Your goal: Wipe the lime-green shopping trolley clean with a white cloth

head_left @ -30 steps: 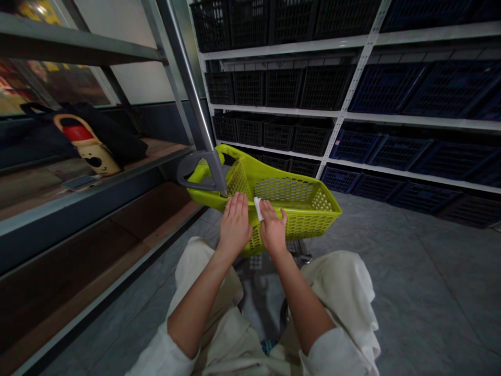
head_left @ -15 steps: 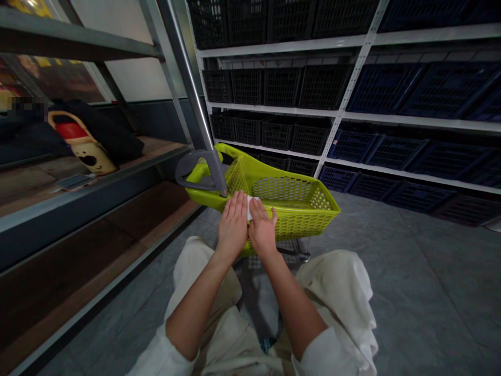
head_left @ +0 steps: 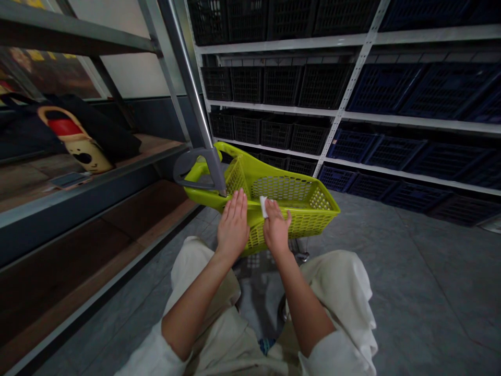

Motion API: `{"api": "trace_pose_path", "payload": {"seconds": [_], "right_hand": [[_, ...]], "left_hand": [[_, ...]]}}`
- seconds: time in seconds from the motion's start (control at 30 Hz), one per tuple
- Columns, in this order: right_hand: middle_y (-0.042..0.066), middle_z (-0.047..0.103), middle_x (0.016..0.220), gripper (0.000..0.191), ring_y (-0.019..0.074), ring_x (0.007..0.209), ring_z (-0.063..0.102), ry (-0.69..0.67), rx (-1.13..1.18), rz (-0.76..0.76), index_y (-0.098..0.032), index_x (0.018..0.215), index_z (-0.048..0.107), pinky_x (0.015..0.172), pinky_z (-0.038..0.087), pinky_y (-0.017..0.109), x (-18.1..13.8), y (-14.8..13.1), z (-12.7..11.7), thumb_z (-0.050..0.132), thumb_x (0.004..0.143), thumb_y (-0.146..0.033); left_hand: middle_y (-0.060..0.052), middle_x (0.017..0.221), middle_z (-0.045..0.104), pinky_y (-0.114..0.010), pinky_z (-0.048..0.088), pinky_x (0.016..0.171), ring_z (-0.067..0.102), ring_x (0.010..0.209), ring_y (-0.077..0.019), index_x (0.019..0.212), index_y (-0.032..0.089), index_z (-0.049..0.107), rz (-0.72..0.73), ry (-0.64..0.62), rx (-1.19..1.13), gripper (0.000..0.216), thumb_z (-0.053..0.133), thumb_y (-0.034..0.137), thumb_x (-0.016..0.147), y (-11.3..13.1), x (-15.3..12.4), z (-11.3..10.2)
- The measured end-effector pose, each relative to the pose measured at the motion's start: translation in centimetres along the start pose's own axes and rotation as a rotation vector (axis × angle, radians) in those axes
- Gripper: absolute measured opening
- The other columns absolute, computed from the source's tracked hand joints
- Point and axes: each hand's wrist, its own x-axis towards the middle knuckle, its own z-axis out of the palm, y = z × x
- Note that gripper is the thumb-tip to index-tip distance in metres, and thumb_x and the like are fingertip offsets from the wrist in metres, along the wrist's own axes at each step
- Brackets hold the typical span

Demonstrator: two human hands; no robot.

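A lime-green plastic shopping cart basket (head_left: 301,222) with perforated sides stands in front of my knees. My left hand (head_left: 234,222) lies flat on its near rim, fingers stretched together, close to the foot of the grey handle (head_left: 216,172). Farther right along the same rim, my right hand (head_left: 276,224) presses a folded white cloth or tissue (head_left: 263,207) against the green plastic. Most of that white piece is hidden under my right fingers. A gap of bare green rim shows between the two hands.
On the left, a metal shelf (head_left: 146,156) holds a bottle with a red band (head_left: 80,138), a phone (head_left: 70,180) and a dark bag (head_left: 113,136). Black crates (head_left: 279,86) and blue crates (head_left: 385,86) fill the white rack behind. A metal pole (head_left: 188,73) rises behind the handle.
My right hand has slid right along the rim with the white piece, away from my left hand. The left hand has stayed in place. The view has shifted slightly.
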Motion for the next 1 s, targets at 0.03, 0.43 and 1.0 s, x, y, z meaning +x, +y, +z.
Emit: {"api": "trace_pose_path", "payload": {"seconds": [0.03,0.43,1.0], "right_hand": [[0.007,0.053,0.150,0.064,0.0176,0.145,0.039,-0.051,0.022,-0.065,-0.024,0.145,0.050,0.122,0.009,0.050,0.3,-1.3,0.1,0.032,0.086,-0.006],[0.009,0.055,0.148,0.061,0.0203,0.141,0.045,0.036,-0.035,0.021,-0.022,0.141,0.054,0.114,0.022,0.048,-0.3,2.8,-0.4,0.031,0.087,-0.007],[0.008,0.053,0.150,0.064,0.0193,0.144,0.041,0.044,-0.043,-0.024,-0.025,0.146,0.048,0.120,0.014,0.052,-0.7,2.3,0.1,0.033,0.087,-0.007]], "left_hand": [[-0.017,0.166,0.016,-0.043,0.019,0.126,0.012,0.155,-0.0260,0.155,-0.001,0.021,0.000,0.004,0.006,0.077,0.047,0.015,0.084,0.0,0.0,0.1],[-0.018,0.166,0.015,-0.044,0.019,0.126,0.016,0.154,-0.0282,0.156,0.001,0.021,0.001,-0.016,0.009,0.082,0.053,0.013,0.082,0.0,0.0,-0.3],[-0.018,0.166,0.017,-0.044,0.020,0.125,0.015,0.154,-0.0265,0.156,-0.001,0.021,-0.016,0.019,-0.013,0.079,0.048,0.013,0.082,0.2,-0.1,0.1]]}}
